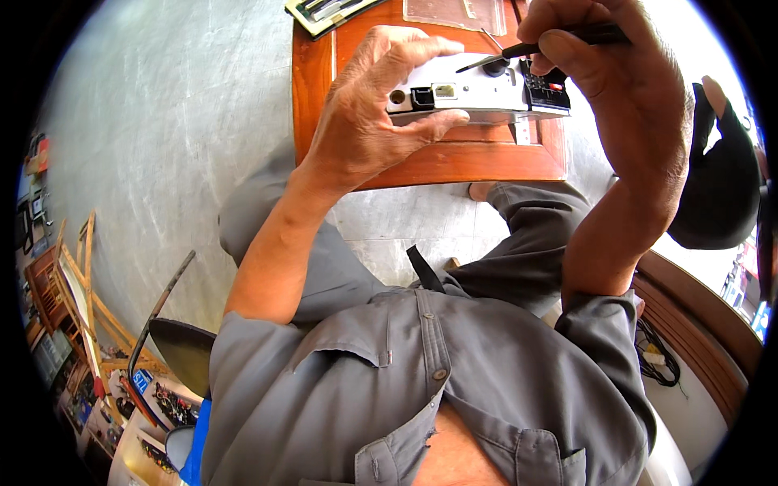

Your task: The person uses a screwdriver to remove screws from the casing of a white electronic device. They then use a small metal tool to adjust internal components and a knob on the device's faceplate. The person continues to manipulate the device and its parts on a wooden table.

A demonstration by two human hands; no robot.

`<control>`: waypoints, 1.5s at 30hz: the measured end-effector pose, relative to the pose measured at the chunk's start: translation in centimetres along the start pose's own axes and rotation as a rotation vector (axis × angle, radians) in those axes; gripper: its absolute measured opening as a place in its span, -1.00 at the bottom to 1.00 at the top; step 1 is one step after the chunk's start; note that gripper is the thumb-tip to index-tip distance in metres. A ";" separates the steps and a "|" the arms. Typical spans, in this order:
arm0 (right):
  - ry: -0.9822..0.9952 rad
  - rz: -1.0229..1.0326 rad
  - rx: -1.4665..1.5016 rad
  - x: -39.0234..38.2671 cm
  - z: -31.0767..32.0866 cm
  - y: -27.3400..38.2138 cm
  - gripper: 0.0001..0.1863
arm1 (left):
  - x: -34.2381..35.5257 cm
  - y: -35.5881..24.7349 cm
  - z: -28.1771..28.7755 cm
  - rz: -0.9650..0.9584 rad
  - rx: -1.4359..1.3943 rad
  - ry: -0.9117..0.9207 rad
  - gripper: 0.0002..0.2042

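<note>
A silver-white box-shaped electronic device (478, 101) is held on its edge over the wooden table, its long narrow side facing up. Along that side are a round socket, a black connector, a pale connector and a dark round part; the right end is black. My left hand (365, 109) clasps the left end, fingers behind and thumb along the near edge. Pinched in my right hand (612, 77) is a slim screwdriver-like tool (527, 49) with a black handle. Its dark tip points left above the device's upper side; whether it touches cannot be made out.
The reddish-brown wooden table (478, 164) stands before my knees. At its far side lie a case of slim tools (331, 11) and a clear plastic tray (454, 13). Wooden frames (85, 300) lean at the left. A coiled black cable (660, 356) is at the right.
</note>
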State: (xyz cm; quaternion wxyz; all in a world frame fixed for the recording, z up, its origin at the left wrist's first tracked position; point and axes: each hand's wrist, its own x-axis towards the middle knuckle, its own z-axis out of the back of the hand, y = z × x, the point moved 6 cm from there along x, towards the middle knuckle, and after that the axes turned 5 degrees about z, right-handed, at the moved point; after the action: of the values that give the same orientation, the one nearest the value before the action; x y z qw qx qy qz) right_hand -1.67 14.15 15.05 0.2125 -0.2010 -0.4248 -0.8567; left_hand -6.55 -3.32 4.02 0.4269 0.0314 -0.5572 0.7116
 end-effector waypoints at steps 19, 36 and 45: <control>0.131 0.060 -0.172 -0.2 -0.5 -0.5 -0.54 | -0.1 -0.4 0.1 0.005 0.026 0.012 -0.65; 0.123 0.043 -0.137 -0.3 -0.7 -0.4 -0.55 | -0.1 -0.1 -0.1 -0.002 0.035 0.010 -0.68; 0.159 0.112 -0.226 -0.2 -0.8 0.2 -0.54 | -0.1 0.0 -0.1 0.027 -0.023 0.014 -0.68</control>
State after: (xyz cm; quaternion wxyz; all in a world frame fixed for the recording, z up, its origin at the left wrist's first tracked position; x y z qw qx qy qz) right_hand -1.51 13.41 14.63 0.2687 -0.1785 -0.2957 -0.8992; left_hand -6.41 -3.29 3.95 0.4215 0.0138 -0.5625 0.7111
